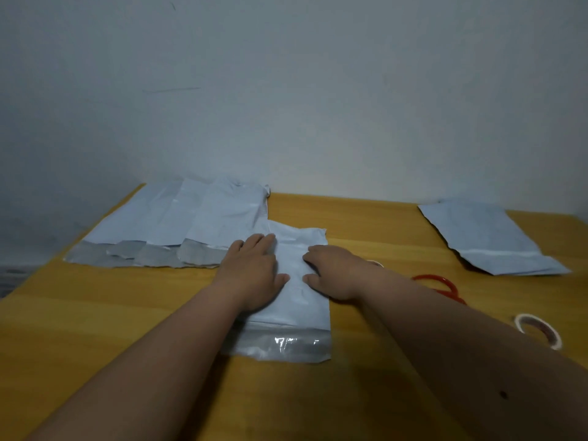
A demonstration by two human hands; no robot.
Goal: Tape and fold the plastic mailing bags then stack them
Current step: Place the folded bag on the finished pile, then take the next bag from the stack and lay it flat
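Observation:
A pale grey plastic mailing bag (pixel 296 300) lies flat at the table's middle, its shiny flap strip toward me. My left hand (pixel 253 275) presses palm down on the bag's left side with straight fingers. My right hand (pixel 334 272) lies flat on its right side, thumb on the bag. Several more bags (pixel 178 224) are spread overlapping at the back left. A stack of folded bags (pixel 490 240) sits at the back right. A roll of clear tape (pixel 537 329) lies at the right, beside my right forearm.
Red-handled scissors (pixel 445 286) lie just right of my right wrist, partly hidden by the arm. The yellow wooden table (pixel 95 319) meets a plain wall at the back. Its left edge drops off at the far left.

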